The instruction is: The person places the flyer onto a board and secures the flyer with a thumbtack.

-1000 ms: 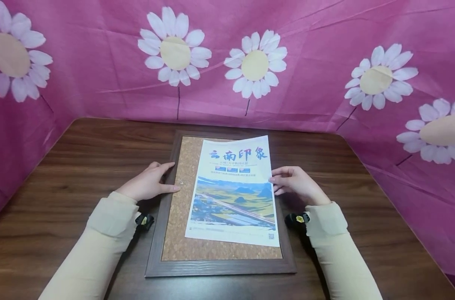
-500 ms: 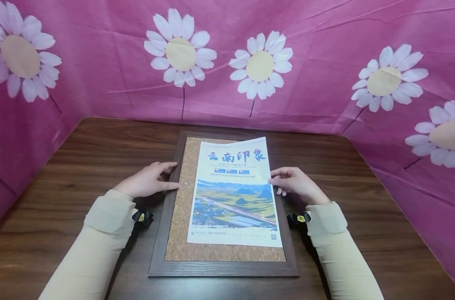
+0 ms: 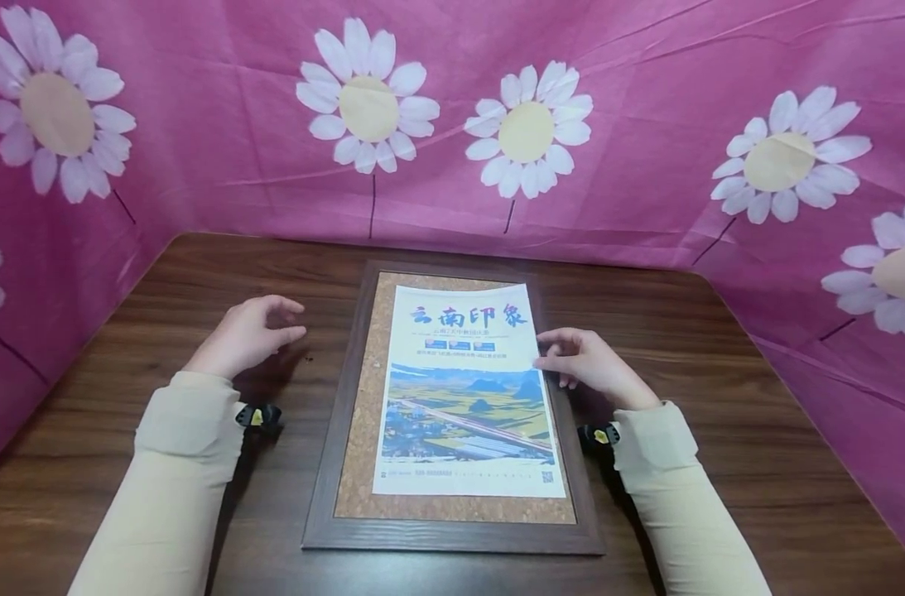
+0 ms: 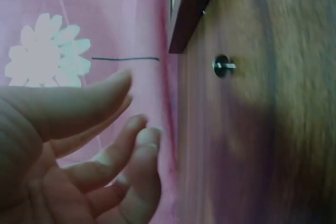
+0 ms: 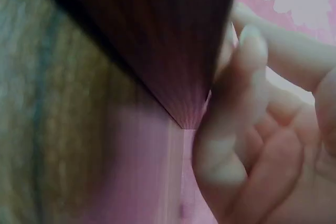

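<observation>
A printed poster (image 3: 467,397) with a landscape picture and large Chinese characters lies over a framed cork board (image 3: 358,430). My right hand (image 3: 589,364) pinches the poster's right edge beside the frame, the thumb on top. In the right wrist view, the fingers (image 5: 252,61) are right at the dark side of the frame. Off to the board's left, my left hand (image 3: 247,335) hovers with loosely bent fingers and holds nothing. Close by its fingertips, a thumbtack (image 4: 223,66) rests on the table; it shows as a tiny dark speck in the head view.
The board lies on a dark wood-grain table (image 3: 683,463). Behind and beside the table hangs a pink cloth (image 3: 631,190) with large white daisies. Dark wrist cameras (image 3: 260,416) are strapped at both sleeves.
My left hand has left the frame's left edge and moved left over the table. The poster has shifted slightly down the board, its raised upper right corner now lower. The right hand has stayed put.
</observation>
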{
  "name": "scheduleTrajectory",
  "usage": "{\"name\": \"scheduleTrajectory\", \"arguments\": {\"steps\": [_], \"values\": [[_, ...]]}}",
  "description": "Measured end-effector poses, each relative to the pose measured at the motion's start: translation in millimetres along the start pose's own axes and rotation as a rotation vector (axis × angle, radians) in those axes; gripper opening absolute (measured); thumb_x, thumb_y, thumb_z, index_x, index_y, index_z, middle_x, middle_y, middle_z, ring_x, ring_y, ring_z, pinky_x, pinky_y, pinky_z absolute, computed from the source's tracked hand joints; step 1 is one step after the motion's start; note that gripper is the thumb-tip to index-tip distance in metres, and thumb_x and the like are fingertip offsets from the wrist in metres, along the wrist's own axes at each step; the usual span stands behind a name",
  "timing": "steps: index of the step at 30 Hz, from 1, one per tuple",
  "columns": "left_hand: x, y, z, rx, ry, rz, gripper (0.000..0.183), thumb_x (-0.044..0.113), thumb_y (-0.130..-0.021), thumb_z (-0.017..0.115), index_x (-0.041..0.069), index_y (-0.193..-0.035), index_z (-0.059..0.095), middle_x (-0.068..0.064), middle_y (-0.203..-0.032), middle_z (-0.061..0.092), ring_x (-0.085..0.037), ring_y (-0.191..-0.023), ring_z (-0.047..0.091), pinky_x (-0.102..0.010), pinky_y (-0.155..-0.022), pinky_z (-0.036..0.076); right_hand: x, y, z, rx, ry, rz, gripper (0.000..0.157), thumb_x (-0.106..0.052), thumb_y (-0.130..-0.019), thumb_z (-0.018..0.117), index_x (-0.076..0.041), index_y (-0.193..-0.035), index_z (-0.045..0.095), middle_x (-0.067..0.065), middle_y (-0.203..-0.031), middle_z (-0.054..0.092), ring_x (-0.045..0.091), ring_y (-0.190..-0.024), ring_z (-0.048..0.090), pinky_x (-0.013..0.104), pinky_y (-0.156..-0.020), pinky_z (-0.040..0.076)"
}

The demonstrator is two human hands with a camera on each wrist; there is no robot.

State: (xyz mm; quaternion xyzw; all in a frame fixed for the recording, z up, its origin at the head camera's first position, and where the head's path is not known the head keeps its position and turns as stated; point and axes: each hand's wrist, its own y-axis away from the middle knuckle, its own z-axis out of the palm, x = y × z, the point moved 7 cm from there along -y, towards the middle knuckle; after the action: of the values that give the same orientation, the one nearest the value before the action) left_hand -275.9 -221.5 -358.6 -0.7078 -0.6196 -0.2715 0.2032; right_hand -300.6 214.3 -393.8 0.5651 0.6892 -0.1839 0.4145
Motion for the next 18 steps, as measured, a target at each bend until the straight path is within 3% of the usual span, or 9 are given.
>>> {"name": "scheduleTrajectory", "arguments": {"steps": [5,9,18], "values": [[-9.9,-0.4,13.5,-0.144,0.038,-0.068,0.042,0.027,-0.095,0.066,-0.007,-0.119,0.058,-0.022,-0.105,0.067,-0.022,-0.079,0.069,-0.038,-0.071,0.058,3,6,-14.9,0.085,-0.023,0.005,0.05,-0.019,-0.093,0.07,0.001,-0.136,0.054,0.007,-0.086,0.06,0.015,-0.062,0.059,0.031,-0.06,0.055],[-12.0,-1.6,26.8,-0.226,0.065,-0.131,0.042,0.03,-0.097,0.063,-0.007,-0.115,0.057,-0.016,-0.092,0.066,-0.016,-0.07,0.068,-0.034,-0.066,0.059,10,11,-22.5,0.081,-0.049,0.023,0.051,-0.022,-0.095,0.067,0.002,-0.138,0.052,0.012,-0.094,0.064,0.014,-0.066,0.062,0.031,-0.064,0.057],[-10.8,-1.6,39.2,-0.242,0.053,-0.166,0.036,0.025,-0.096,0.064,-0.008,-0.11,0.057,-0.016,-0.092,0.063,-0.016,-0.065,0.067,-0.034,-0.063,0.059,18,13,-30.3,0.035,-0.077,0.035,0.053,-0.027,-0.098,0.063,0.002,-0.14,0.048,0.023,-0.107,0.064,0.014,-0.071,0.065,0.031,-0.069,0.059]]}}
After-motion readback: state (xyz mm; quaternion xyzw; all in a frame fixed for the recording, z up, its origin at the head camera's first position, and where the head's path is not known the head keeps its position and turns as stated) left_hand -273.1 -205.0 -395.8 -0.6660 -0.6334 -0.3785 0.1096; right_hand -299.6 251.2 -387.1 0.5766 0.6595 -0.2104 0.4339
